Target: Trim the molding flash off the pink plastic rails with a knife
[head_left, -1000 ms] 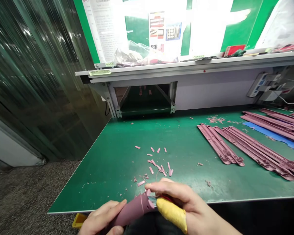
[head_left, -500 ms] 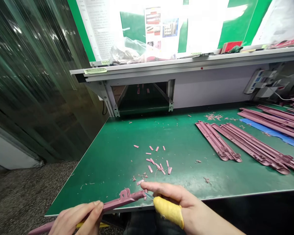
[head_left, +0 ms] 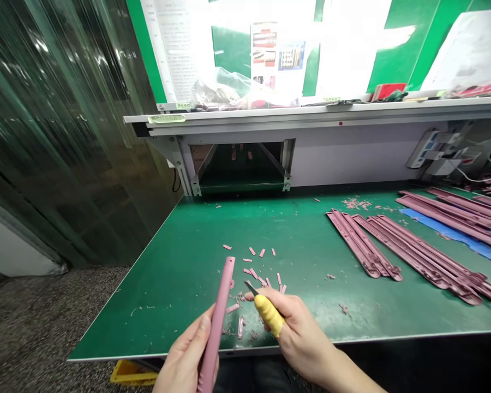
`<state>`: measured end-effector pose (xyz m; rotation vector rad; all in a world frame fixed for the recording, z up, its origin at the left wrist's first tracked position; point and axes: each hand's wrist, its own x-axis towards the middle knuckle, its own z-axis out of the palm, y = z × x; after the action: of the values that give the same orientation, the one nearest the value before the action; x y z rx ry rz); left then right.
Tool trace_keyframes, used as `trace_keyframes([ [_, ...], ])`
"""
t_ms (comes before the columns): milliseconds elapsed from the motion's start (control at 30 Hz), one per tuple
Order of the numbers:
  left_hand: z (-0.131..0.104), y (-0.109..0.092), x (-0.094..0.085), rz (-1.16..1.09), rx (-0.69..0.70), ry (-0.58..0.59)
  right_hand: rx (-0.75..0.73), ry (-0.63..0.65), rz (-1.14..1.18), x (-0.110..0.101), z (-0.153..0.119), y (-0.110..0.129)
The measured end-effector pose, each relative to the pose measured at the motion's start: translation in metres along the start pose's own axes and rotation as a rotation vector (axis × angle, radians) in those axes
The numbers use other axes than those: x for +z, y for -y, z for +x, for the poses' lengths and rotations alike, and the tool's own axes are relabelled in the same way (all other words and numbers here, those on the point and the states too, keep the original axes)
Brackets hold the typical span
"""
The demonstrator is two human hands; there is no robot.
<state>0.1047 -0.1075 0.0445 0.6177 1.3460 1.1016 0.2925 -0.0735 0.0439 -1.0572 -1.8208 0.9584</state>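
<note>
My left hand (head_left: pixel 194 349) is wrapped round a long pink plastic strip (head_left: pixel 219 322), which tilts upward with its smooth face toward me and a small hole near its far end. A little to the right, my right hand (head_left: pixel 298 327) grips a small knife (head_left: pixel 252 288); only its blade shows, pointing up and left, apart from the strip. A yellow cover (head_left: pixel 270 315) wraps the right thumb. Small pink cut pieces (head_left: pixel 240 327) and shavings lie on the green table (head_left: pixel 167 273) beneath and beyond my hands.
Two groups of pink strips (head_left: pixel 362 245) lie on the right, with more strips (head_left: pixel 454 218) on a blue sheet farther back. A chute opening (head_left: pixel 241 188) sits under the shelf (head_left: pixel 262 115). Below the table's left front edge stands a yellow bin (head_left: pixel 133 374).
The strip has swung from nearly level to steeply upright and turned its smooth side toward me. The knife has come away from its end. Another pink piece now lies near the front edge.
</note>
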Motion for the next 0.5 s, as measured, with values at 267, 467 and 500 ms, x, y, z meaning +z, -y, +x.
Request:
trace_keyframes([
  [267,0.004,0.019,0.014,-0.048,-0.035,0.127,-0.196,-0.193,-0.744,-0.005,0.025,-0.015],
  [467,-0.002,0.014,0.017,-0.051,-0.004,0.133,-0.235,-0.182,-0.903,-0.007,0.025,-0.008],
  [500,-0.003,0.013,0.017,-0.067,0.015,0.125,-0.242,-0.181,-0.897,-0.004,0.023,-0.007],
])
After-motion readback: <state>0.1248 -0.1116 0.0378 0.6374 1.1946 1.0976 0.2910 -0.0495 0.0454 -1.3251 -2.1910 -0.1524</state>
